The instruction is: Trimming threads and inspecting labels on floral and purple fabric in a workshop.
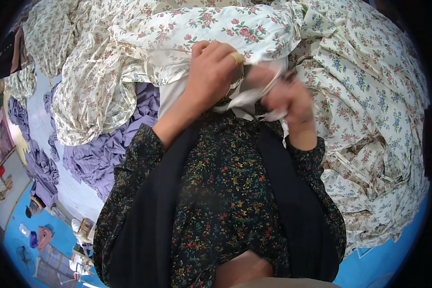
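Observation:
In front of my body lies a white cloth with pink roses (245, 31), folded over on the pile. My left hand (213, 72) rests at its near edge, back of the hand up, fingers curled down on the cloth. A yellowish band circles one of its fingers. Beside it, my right hand (295, 103) is smeared by motion, its fingers bent around a thin white fabric strip (247, 100). That strip loops up past the fingers, and its loose end hangs between my hands. The fingertips of both hands are partly hidden.
Heaped floral fabric (370, 96) covers the right side, and more floral cloth (88, 105) lies on the left. Crumpled purple fabric (98, 156) spreads over a pale table surface (79, 185). Past the left table edge, a blue floor (14, 218) shows with another person's foot or hand (45, 237).

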The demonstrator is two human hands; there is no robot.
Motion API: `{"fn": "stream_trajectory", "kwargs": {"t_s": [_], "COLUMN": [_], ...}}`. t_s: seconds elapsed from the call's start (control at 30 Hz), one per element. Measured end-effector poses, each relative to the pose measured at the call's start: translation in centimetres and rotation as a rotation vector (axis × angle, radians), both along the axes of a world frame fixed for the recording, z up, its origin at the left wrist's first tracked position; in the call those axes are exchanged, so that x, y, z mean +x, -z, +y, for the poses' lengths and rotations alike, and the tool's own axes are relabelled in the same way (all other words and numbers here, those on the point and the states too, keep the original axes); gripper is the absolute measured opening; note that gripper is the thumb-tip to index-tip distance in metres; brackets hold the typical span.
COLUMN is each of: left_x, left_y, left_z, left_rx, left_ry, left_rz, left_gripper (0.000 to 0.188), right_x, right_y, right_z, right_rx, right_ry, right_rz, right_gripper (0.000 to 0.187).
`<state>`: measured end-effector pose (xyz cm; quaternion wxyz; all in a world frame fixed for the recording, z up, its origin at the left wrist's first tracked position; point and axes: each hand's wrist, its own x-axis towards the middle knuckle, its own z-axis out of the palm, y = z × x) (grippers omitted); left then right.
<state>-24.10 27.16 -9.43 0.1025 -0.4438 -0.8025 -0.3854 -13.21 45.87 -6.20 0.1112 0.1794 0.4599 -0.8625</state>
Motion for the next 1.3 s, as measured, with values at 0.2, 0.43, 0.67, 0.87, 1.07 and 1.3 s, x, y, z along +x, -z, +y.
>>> {"fn": "stream_trajectory", "kwargs": {"t_s": [0.2,0.43,0.67,0.87,1.07,1.3], "left_x": [-0.9,-0.7,-0.7,-0.6,-0.6,-0.5], "left_y": [1.0,-0.1,-0.8,-0.5,-0.6,-0.7], "left_z": [-0.5,-0.8,-0.6,-0.5,-0.6,-0.4], "left_rx": [0.089,0.348,0.355,0.378,0.374,0.363], "left_ry": [-0.048,-0.106,-0.153,-0.158,-0.145,-0.149], "left_rz": [-0.969,-1.599,-1.671,-1.615,-1.674,-1.597], "left_gripper": [0.015,0.020,0.020,0.020,0.020,0.020], "right_x": [-4.1,-2.1,-2.8,-2.8,-2.9,-2.8], "right_y": [-0.7,2.9,3.8,4.1,4.4,4.1], "right_z": [3.3,-2.9,-3.7,-3.7,-3.5,-3.5], "right_rx": [0.606,1.287,1.642,1.727,1.681,1.650], "right_ry": [0.308,0.242,0.226,0.267,0.291,0.277], "right_rz": [0.168,0.366,0.525,0.592,0.602,0.568], "right_gripper": [0.031,0.028,0.027,0.022,0.021,0.019]}}
